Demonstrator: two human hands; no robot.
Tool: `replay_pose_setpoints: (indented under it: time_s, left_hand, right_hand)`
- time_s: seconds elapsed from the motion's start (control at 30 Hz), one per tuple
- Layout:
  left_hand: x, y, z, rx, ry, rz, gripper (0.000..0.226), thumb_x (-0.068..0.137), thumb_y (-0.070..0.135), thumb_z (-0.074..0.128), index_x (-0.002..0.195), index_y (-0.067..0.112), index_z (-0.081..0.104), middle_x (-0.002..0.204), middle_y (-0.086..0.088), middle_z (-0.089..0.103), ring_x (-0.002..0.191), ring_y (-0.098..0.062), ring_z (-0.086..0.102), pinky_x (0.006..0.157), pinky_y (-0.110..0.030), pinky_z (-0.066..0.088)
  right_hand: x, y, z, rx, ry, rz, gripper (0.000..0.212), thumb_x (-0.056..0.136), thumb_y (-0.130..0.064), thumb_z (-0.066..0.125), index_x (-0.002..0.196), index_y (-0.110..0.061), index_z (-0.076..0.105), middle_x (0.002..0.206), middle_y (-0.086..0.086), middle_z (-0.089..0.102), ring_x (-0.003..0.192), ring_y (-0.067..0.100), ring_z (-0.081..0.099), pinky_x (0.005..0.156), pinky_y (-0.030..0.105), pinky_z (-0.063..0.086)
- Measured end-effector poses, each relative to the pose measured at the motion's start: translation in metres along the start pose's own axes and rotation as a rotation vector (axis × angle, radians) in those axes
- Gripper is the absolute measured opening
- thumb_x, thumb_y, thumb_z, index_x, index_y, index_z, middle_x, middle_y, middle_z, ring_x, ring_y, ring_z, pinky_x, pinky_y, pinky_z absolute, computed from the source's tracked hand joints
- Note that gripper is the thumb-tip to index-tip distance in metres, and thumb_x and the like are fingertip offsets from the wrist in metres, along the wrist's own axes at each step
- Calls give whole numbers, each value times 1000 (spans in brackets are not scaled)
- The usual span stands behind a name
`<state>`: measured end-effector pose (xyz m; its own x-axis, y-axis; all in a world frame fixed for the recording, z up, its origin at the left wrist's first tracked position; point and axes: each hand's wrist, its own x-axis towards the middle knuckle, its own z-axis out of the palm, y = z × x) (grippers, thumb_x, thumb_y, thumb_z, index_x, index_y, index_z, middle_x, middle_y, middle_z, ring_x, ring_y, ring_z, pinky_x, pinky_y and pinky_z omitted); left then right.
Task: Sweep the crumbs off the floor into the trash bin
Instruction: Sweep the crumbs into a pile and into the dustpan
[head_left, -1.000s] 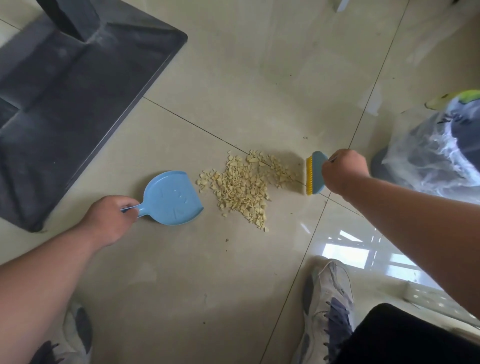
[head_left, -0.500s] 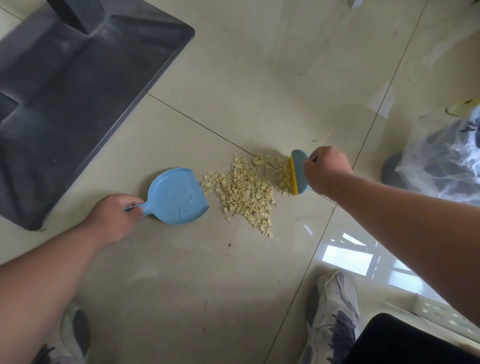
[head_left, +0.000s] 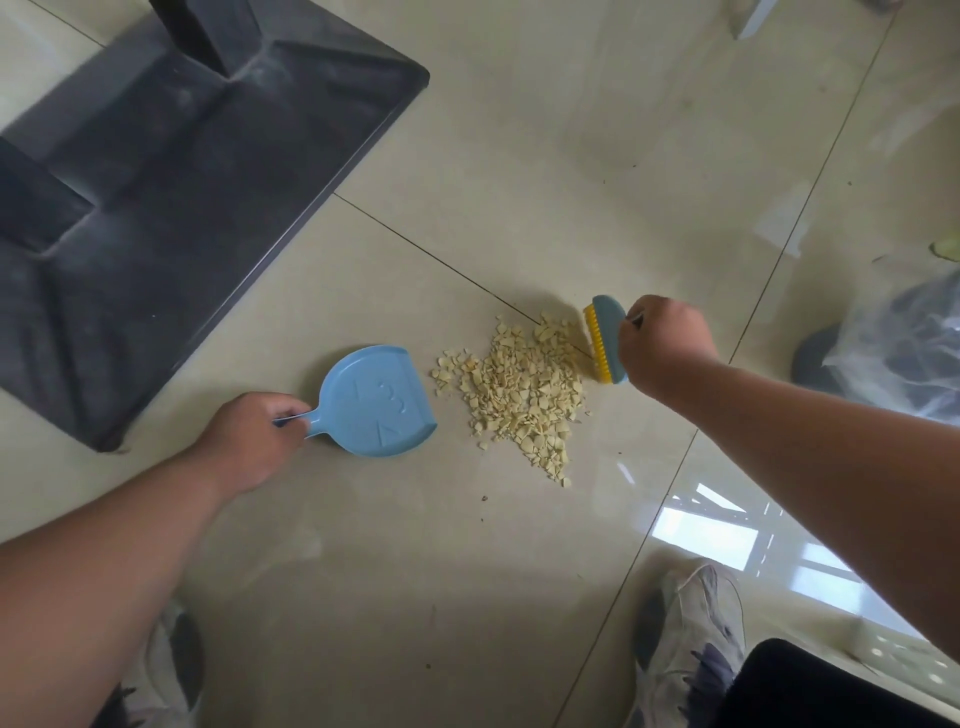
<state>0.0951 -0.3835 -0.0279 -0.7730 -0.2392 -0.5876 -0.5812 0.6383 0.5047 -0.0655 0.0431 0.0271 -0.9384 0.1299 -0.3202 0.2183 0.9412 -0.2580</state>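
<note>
A pile of pale yellow crumbs (head_left: 519, 395) lies on the beige tiled floor. Left of it a small blue dustpan (head_left: 376, 402) rests flat on the floor, its open edge facing the crumbs with a narrow gap between. My left hand (head_left: 249, 436) grips the dustpan's short handle. My right hand (head_left: 662, 340) grips a small blue brush with yellow bristles (head_left: 602, 340), whose bristles touch the right edge of the pile. The trash bin (head_left: 893, 348), lined with a clear plastic bag, stands at the right edge, partly out of view.
A large black table base (head_left: 171, 208) covers the floor at the upper left, close behind the dustpan hand. My two shoes show at the bottom, the right one (head_left: 691, 639) below the brush arm. Bright window reflections lie on the tiles at lower right.
The brush has swept leftward into the pile's right edge, pushing the crumbs closer together toward the dustpan. The dustpan has stayed about where it was.
</note>
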Motion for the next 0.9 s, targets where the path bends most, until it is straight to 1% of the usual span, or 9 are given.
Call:
replay_pose_setpoints:
  time_s: [0.1, 0.23, 0.3, 0.37, 0.43, 0.53, 0.6, 0.73, 0.9]
  left_hand:
    - [5, -5, -2, -3, -4, -9, 22, 99, 19, 66, 80, 22, 78, 54, 11, 55, 54, -19, 46, 55, -25, 39]
    - [7, -11, -2, -27, -3, 0, 23, 99, 20, 68, 79, 29, 77, 52, 13, 54, 55, -19, 45, 55, -25, 39]
    - [7, -12, -2, -47, -6, 13, 22, 98, 24, 69, 81, 36, 77, 54, 12, 54, 55, -19, 45, 55, -26, 40]
    - [7, -14, 0, -70, -10, 7, 19, 97, 27, 71, 83, 37, 77, 58, 10, 55, 56, -18, 46, 57, -27, 42]
    - [6, -16, 2, -84, -14, 3, 18, 97, 27, 71, 83, 36, 78, 61, 6, 56, 56, -17, 46, 57, -28, 43]
    - [5, -19, 4, -93, -11, 6, 19, 97, 25, 70, 84, 36, 78, 60, 7, 57, 54, -17, 47, 56, -29, 43]
    - [3, -19, 5, -96, -9, 9, 20, 98, 24, 70, 83, 36, 78, 57, 10, 56, 54, -16, 46, 56, -28, 43]
    - [-2, -18, 7, -97, 4, 10, 23, 97, 24, 71, 80, 37, 78, 56, 11, 55, 55, -18, 47, 57, -29, 44]
    - [1, -16, 6, -108, 11, -1, 24, 98, 23, 70, 80, 37, 77, 65, 0, 58, 58, -21, 47, 59, -30, 44]
  right_hand:
    - [17, -6, -4, -29, 37, -6, 24, 91, -12, 43, 84, -8, 66, 78, 14, 64, 65, 29, 59, 56, 33, 50]
    - [33, -26, -2, -27, 36, -39, 23, 91, -14, 46, 88, -9, 68, 83, 15, 67, 73, 35, 65, 65, 42, 60]
    - [31, -37, 2, -28, 6, -63, 28, 93, -27, 46, 89, -10, 69, 83, 15, 67, 70, 33, 63, 62, 38, 55]
    - [24, -48, 5, 16, -27, -64, 44, 84, -43, 40, 86, -11, 69, 78, 11, 66, 61, 28, 59, 55, 31, 48]
    - [17, -55, 8, 83, -60, -59, 48, 77, -47, 35, 81, -13, 69, 70, 7, 65, 55, 24, 58, 49, 26, 45]
    - [10, -55, 15, 94, -109, -55, 27, 88, -29, 47, 82, -16, 71, 76, 7, 68, 56, 22, 60, 46, 23, 43]
    - [5, -52, 20, 63, -114, -80, 24, 95, -13, 49, 88, -15, 72, 83, 7, 68, 61, 20, 59, 47, 23, 43]
    - [-3, -44, 23, 55, -105, -121, 21, 98, -13, 52, 91, -16, 72, 80, -2, 61, 63, 14, 55, 48, 22, 37]
    - [5, -40, 15, 51, -33, -151, 21, 95, -15, 51, 88, -18, 71, 76, -2, 61, 62, 11, 54, 48, 22, 34]
